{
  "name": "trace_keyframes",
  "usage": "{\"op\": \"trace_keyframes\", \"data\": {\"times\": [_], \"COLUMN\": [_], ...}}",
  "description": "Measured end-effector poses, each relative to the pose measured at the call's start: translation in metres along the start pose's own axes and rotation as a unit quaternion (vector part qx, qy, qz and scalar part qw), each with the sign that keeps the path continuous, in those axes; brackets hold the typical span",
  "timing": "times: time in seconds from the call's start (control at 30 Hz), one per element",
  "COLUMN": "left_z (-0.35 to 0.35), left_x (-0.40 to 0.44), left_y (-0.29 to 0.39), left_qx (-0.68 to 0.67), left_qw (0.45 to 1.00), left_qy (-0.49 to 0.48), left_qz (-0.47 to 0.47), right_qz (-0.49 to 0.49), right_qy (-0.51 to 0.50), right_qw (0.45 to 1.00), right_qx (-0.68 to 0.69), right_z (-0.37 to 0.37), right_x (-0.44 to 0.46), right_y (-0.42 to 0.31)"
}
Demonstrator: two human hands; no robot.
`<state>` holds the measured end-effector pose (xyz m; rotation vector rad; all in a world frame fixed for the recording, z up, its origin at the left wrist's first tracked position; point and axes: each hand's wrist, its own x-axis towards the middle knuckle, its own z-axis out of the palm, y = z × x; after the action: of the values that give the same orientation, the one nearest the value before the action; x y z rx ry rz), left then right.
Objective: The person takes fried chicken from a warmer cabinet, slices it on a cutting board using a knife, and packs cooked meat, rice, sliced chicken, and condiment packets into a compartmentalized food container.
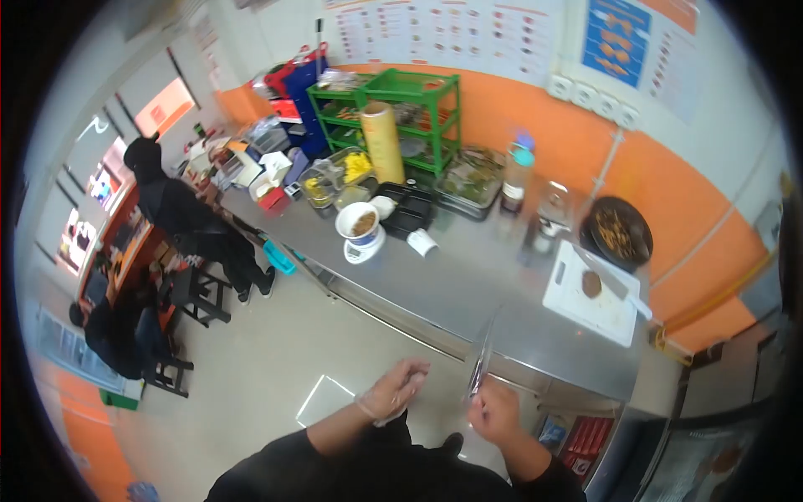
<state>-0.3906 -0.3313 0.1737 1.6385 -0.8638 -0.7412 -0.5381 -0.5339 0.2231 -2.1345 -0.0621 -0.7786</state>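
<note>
My left hand [393,391], in a clear plastic glove, is in front of my body over the floor. Its fingers are loosely bent, and nothing shows in them. My right hand [495,410] is closed around a thin, shiny, see-through strip [480,360] that stands up by the counter's front edge; motion blur hides its exact kind. Beyond it on the steel counter [410,293] lies a white cutting board [602,322] with a brown piece of food [591,284] and a knife [619,291]. A white bowl of brown food [358,222] rests on a kitchen scale [365,248].
Black trays [408,209], a plastic wrap roll [382,142], a bottle [517,177], a tray of leaves [470,180] and a dark pan [617,233] stand along the back. Green racks [414,117] are behind. Two people [171,205] are at the left near stools [201,293].
</note>
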Motion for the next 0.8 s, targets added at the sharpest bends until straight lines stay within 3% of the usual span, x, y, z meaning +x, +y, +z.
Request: {"op": "trace_keyframes", "data": {"times": [0.1,0.17,0.23,0.3,0.33,0.4,0.47,0.5,0.53,0.57,0.6,0.67,0.8], "left_z": [-0.042,-0.072,-0.096,-0.11,-0.116,-0.129,-0.138,-0.142,-0.144,-0.146,-0.148,-0.151,-0.155], "left_x": [0.06,0.104,0.15,0.184,0.195,0.216,0.228,0.233,0.235,0.236,0.238,0.242,0.248], "left_y": [0.008,0.014,0.019,0.013,0.014,0.019,0.012,0.01,0.009,0.01,0.01,0.004,0.011], "left_qx": [-0.133,-0.144,-0.156,-0.191,-0.193,-0.104,-0.056,-0.009,-0.009,-0.044,-0.081,-0.118,-0.206], "left_qw": [0.991,0.989,0.986,0.976,0.975,0.976,0.982,0.987,0.985,0.984,0.981,0.973,0.944], "left_qy": [0.005,-0.02,-0.045,-0.089,-0.096,-0.095,-0.102,-0.099,-0.107,-0.11,-0.109,-0.155,-0.207], "left_qz": [-0.003,0.008,0.022,-0.05,-0.054,-0.164,-0.148,-0.129,-0.132,-0.135,-0.136,-0.125,-0.152], "right_qz": [0.03,0.081,0.063,0.054,0.095,0.141,0.114,0.121,0.153,0.181,0.185,0.306,0.339], "right_qy": [0.017,0.05,0.05,0.038,0.026,0.022,0.008,0.014,0.034,0.052,0.055,0.039,-0.013], "right_qw": [0.998,0.986,0.983,0.98,0.978,0.973,0.993,0.992,0.986,0.971,0.97,0.911,0.884], "right_qx": [-0.056,-0.135,-0.164,-0.187,-0.183,-0.181,-0.034,-0.037,0.055,0.147,0.146,0.273,0.322], "right_z": [0.029,0.05,0.077,0.097,0.108,0.121,0.122,0.123,0.123,0.122,0.12,0.115,0.105], "right_x": [0.071,0.112,0.137,0.151,0.155,0.167,0.177,0.178,0.177,0.179,0.182,0.189,0.203], "right_y": [0.014,0.024,0.052,0.069,0.071,0.08,0.091,0.101,0.114,0.118,0.12,0.123,0.134]}}
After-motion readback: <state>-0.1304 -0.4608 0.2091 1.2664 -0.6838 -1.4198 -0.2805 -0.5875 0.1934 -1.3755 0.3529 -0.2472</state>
